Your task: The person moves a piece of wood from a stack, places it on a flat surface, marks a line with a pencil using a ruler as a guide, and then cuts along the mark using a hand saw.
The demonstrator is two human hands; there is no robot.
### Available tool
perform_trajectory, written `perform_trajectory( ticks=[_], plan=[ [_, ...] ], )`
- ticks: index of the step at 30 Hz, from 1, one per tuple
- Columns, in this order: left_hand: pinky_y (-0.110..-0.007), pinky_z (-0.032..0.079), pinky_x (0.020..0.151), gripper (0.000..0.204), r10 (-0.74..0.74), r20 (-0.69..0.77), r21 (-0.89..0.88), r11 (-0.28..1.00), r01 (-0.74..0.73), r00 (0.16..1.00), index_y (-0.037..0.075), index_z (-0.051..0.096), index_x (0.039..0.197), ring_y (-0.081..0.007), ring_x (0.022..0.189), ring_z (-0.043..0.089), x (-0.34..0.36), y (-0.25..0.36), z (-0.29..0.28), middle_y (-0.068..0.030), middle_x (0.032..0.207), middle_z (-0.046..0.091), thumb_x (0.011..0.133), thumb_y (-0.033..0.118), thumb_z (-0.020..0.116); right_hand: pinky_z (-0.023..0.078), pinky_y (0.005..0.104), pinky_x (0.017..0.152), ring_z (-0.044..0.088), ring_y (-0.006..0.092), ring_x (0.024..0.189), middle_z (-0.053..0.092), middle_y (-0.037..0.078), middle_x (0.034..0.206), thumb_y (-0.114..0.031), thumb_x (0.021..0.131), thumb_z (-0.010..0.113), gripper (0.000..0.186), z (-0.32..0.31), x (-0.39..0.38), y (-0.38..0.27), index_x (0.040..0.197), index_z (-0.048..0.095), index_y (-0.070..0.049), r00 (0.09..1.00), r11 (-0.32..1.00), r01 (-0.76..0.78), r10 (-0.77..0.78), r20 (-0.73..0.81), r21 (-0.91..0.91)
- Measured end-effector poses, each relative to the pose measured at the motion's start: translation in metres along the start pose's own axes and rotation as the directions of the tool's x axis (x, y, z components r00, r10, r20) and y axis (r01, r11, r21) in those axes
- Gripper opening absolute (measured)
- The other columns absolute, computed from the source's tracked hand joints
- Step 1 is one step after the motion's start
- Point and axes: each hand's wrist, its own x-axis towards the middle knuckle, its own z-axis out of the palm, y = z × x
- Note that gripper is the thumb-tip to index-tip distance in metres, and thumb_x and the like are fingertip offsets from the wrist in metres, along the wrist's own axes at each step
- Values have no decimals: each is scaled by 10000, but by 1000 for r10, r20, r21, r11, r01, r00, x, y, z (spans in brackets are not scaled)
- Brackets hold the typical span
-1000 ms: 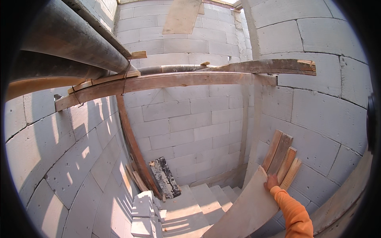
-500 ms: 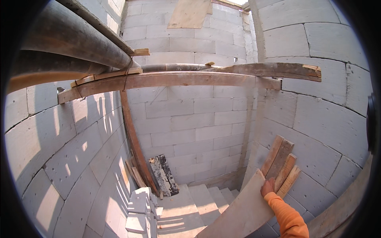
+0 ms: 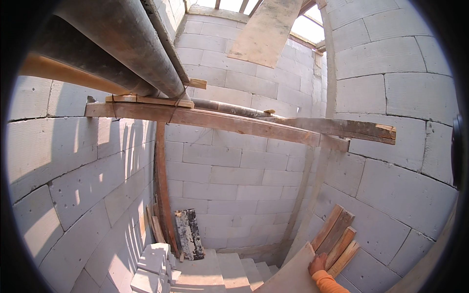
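My right hand (image 3: 317,264), in an orange sleeve, is at the lower right. It grips the upper right edge of a wide, flat wooden board (image 3: 293,270), which runs out of the picture at the lower edge. Beside the hand, several narrow wooden planks (image 3: 337,228) stand tilted against the right-hand block wall. The fingers are partly hidden at this angle. My left hand is out of the picture.
Concrete steps (image 3: 218,270) lie below, with stacked pale blocks (image 3: 153,259) and a black-stained board (image 3: 189,234) on their left. A timber beam (image 3: 234,122) crosses between the walls, bearing large pipes (image 3: 132,44). A plywood sheet (image 3: 266,34) hangs above.
The view has tilted up, so beam, steps and planks sit lower in the picture. My right hand stays on the board's edge, also lower in the picture.
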Motion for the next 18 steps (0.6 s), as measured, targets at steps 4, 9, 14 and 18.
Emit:
perform_trajectory(
  ticks=[4, 9, 14, 18],
  plan=[
    [-370, 311, 1198, 518, 11, -1, 4, 1000, -11, 1000, 108, 588, 1389, -264, 1314, 563, 1, 1, 1, -175, 1308, 659, 986, 424, 662, 278, 571, 1171, 410, 502, 1272, 472, 304, 1273, -165, 842, 675, 413, 5, 1, 8, 1163, 652, 94, 999, 999, 44, -44, -12, 9],
    [-353, 297, 1209, 505, 14, -22, 6, 1000, -14, 1000, 113, 609, 1374, -251, 1315, 564, 2, -6, -4, -168, 1292, 674, 978, 420, 678, 376, 536, 1073, 441, 460, 1239, 494, 276, 1249, -190, 837, 707, 398, -10, 5, -3, 1141, 690, 65, 996, 990, 82, -78, 32, -115],
    [-337, 282, 1221, 493, -26, -55, 18, 999, 27, 998, 119, 630, 1359, -238, 1317, 566, 2, -34, -18, -161, 1277, 690, 970, 416, 694, 414, 475, 946, 465, 398, 1181, 517, 219, 1215, -271, 823, 768, 427, -62, 4, -30, 1126, 729, 27, 981, 950, 167, -132, 146, -264],
    [-324, 271, 1230, 483, -100, -81, 38, 994, 103, 992, 124, 647, 1347, -228, 1317, 567, -5, -84, -35, -156, 1264, 703, 964, 412, 707, 410, 469, 946, 466, 372, 1153, 527, 190, 1202, -348, 803, 810, 474, -88, 4, -59, 1173, 751, -59, 955, 897, 296, -269, 126, -328]
  ],
)
